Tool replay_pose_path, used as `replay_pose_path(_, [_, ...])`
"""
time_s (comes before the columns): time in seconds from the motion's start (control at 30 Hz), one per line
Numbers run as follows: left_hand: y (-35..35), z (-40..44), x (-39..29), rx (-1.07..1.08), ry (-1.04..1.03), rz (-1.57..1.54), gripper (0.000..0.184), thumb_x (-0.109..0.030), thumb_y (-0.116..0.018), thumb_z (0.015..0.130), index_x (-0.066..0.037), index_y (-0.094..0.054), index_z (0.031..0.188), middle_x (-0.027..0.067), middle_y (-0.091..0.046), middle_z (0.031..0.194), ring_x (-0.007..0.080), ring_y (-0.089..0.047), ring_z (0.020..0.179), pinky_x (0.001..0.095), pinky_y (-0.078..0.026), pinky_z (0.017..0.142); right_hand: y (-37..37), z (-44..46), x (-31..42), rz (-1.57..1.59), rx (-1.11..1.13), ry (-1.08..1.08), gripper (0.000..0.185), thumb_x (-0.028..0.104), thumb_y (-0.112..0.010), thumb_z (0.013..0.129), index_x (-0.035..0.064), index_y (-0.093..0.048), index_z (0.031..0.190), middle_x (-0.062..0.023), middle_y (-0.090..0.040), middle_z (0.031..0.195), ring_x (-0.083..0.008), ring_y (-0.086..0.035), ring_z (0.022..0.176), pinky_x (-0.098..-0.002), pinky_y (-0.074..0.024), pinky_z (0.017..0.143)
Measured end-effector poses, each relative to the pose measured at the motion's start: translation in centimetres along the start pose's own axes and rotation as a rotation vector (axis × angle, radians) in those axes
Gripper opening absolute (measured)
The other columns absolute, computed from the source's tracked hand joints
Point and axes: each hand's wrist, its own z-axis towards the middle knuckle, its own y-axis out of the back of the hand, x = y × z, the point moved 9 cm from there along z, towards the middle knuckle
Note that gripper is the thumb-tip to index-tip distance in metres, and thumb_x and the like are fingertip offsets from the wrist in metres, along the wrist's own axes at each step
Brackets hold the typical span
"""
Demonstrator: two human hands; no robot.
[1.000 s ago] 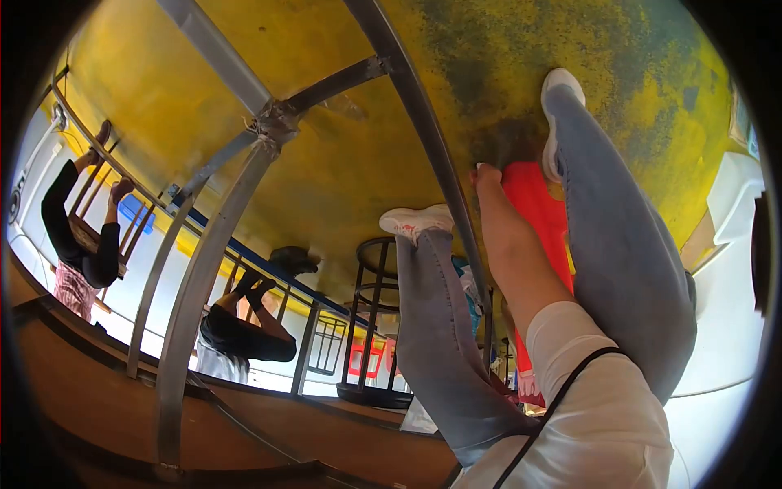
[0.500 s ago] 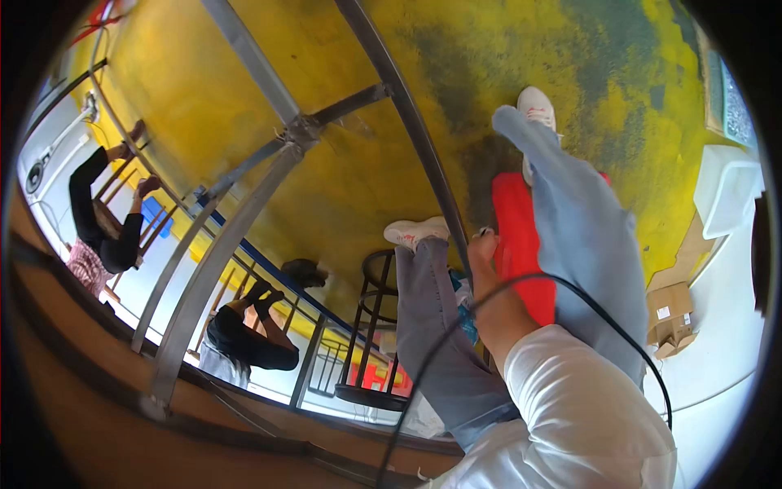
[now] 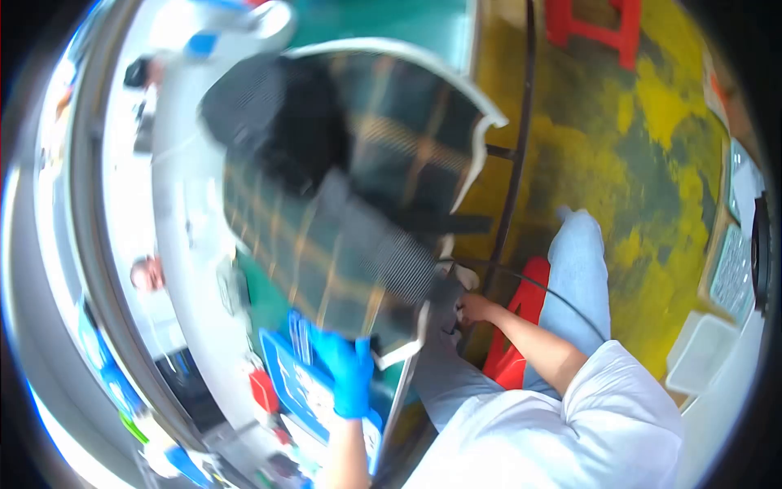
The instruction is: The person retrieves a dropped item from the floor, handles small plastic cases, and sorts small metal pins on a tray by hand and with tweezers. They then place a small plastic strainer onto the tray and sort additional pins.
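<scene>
My left hand (image 3: 349, 379), in a blue glove, is at the near edge of a dark plaid mat (image 3: 318, 261) with a white border. Blur and overlap hide its fingertips, so its grip is unclear. A dark grey ribbed piece (image 3: 391, 261) and a black bundle (image 3: 305, 134) lie across the mat. My bare right hand (image 3: 472, 310) is low by my leg, near the table's side. Its fingers are curled, and whatever is in them cannot be made out. A thin black cable (image 3: 562, 297) passes above that forearm.
Close to my gloved hand are a blue tray (image 3: 285, 383) and a red object (image 3: 262, 391). A red stool (image 3: 521, 326) is under me; another red stool (image 3: 599, 28) stands on the floor. White bins (image 3: 705, 350) line the right. Another person's head (image 3: 148, 274) shows at left.
My view has swung up from the floor and table underside to the tabletop. My gloved left hand, the plaid mat and the blue tray have come into view; my right hand stays low.
</scene>
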Motion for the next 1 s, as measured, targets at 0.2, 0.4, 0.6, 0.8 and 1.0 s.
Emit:
replay_pose_path(0.2, [9.0, -4.0, -1.6, -0.352, -0.096, 0.031, 0.033, -0.007, -0.053, 0.086, -0.001, -0.055, 0.118, 0.0172, -0.054, 0.12, 0.0293, -0.045, 0.119, 0.0439, -0.028, 0.104, -4.7, -13.3, 18.5, -0.657, 0.667, 0.319, 0.025, 0.01, -0.061, 0.07, 0.0038, -0.062, 0.095, -0.0197, -0.064, 0.089, -0.0334, -0.062, 0.086, -0.0417, -0.0486, 0.074])
replay_pose_path(0.4, [7.6, -21.0, 7.4, -0.397, 0.356, -0.938, 0.03, -0.005, -0.055, 0.087, -0.001, -0.056, 0.117, 0.0132, -0.06, 0.112, 0.0231, -0.055, 0.107, 0.0385, -0.04, 0.096, -4.3, -20.8, 40.3, 0.104, 0.652, 0.709, 0.016, 0.005, -0.063, 0.08, 0.0022, -0.063, 0.096, -0.0141, -0.062, 0.089, -0.0269, -0.061, 0.085, -0.034, -0.0483, 0.074])
replay_pose_path(0.6, [2.0, -27.8, 7.8, -0.522, 0.682, -1.411, 0.03, -0.002, -0.057, 0.087, 0.001, -0.056, 0.116, 0.0102, -0.061, 0.109, 0.017, -0.059, 0.098, 0.031, -0.046, 0.088, -7.9, -15.9, 41.9, 0.65, 0.354, 0.314, 0.018, -0.001, -0.062, 0.08, 0.0015, -0.06, 0.098, -0.0082, -0.06, 0.099, -0.0182, -0.059, 0.09, -0.0307, -0.0523, 0.072])
replay_pose_path(0.8, [3.6, -26.5, 10.8, -0.667, 0.543, -1.772, 0.02, 0.003, -0.056, 0.085, 0.0, -0.059, 0.105, 0.0097, -0.064, 0.098, 0.0171, -0.062, 0.089, 0.0285, -0.049, 0.08, -9.7, -13.5, 42.9, 0.596, 0.222, 0.406, 0.019, -0.002, -0.059, 0.082, 0.0022, -0.055, 0.1, -0.01, -0.059, 0.101, -0.0184, -0.059, 0.09, -0.0314, -0.053, 0.071])
replay_pose_path(1.0, [4.6, -29.2, 14.7, -0.841, 0.591, -1.777, 0.017, 0.003, -0.057, 0.085, 0.0, -0.06, 0.101, 0.0085, -0.064, 0.093, 0.0167, -0.063, 0.085, 0.0274, -0.05, 0.076, -14.6, -10.9, 43.2, 0.657, 0.3, 0.339, 0.02, -0.003, -0.058, 0.082, 0.0047, -0.051, 0.1, -0.0111, -0.059, 0.1, -0.0186, -0.059, 0.089, -0.0322, -0.052, 0.073])
